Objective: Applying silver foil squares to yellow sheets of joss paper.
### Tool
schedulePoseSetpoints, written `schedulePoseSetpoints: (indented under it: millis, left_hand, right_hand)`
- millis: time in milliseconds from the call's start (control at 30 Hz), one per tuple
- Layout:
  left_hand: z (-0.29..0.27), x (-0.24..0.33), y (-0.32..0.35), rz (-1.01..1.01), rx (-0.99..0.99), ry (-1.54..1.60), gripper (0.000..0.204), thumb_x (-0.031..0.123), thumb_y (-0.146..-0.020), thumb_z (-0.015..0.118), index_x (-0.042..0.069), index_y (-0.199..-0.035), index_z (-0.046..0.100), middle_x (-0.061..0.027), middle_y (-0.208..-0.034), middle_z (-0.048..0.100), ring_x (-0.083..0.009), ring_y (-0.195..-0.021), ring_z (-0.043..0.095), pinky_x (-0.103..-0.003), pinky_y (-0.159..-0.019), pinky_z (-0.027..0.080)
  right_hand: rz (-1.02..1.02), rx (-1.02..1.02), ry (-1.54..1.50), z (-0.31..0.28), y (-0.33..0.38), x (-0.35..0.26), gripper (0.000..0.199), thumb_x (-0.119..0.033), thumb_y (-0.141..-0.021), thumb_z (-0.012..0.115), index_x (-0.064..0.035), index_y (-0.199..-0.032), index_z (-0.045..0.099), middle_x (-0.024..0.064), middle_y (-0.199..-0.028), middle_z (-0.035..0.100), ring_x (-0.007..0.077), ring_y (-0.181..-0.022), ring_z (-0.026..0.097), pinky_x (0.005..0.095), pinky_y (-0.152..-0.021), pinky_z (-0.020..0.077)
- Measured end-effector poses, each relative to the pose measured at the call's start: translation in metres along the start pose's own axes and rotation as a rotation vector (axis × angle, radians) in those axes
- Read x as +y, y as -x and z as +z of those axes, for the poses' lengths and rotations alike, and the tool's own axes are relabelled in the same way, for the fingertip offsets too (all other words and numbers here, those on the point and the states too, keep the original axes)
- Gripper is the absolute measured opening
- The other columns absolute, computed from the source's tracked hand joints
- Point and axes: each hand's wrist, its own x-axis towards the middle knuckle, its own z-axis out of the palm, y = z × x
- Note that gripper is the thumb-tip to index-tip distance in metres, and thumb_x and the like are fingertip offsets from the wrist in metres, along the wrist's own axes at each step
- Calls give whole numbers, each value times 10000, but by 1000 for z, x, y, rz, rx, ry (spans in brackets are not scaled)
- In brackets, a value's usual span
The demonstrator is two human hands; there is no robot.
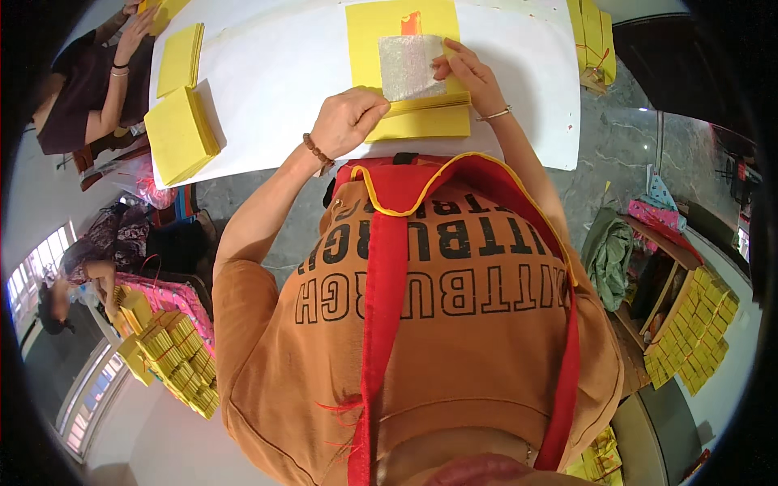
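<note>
A white table point(275, 73) is spreading in front of the person, giving the paper a flat, bare working surface. The yellow sheet point(364, 49) is lying on it near the body edge, probably so that both hands are reaching it easily. Two yellow stacks, the lower one point(180, 134) and the upper one point(180, 58), are resting well apart at the left, seemingly to leave the middle free. On the sheet, a silver square point(405, 69) is lying flat, partly covering an orange patch point(412, 23); just below it, a folded yellow strip point(429, 106) is running crosswise. The left hand point(348, 120) is curling closed, its thumb and fingers pinching the strip's left end, likely to steady the fold. The right hand point(470, 77) is holding its fingers loosely parted, fingertips touching the silver square's right edge, apparently keeping it flat.
</note>
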Motion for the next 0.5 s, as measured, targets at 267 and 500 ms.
schedulePoseSetpoints:
  millis: [267,500]
  left_hand:
    - [2,-1,0,-79,-4,82,154,134,-826,571,-13,-827,617,-102,-710,601,-164,-606,561,-287,-560,443]
    - [-1,-3,-1,-189,-88,136,152,120,-820,565,-25,-815,610,-69,-688,589,-114,-596,524,-253,-554,428]
  right_hand:
    - [-25,-20,-40,-1,0,2,330,-263,-928,427,-43,-799,635,51,-991,631,233,-1275,314,339,-1043,256]
    - [25,-44,-78,-4,0,5,383,-313,-946,391,-15,-968,631,73,-1023,616,193,-1220,385,318,-1013,302]
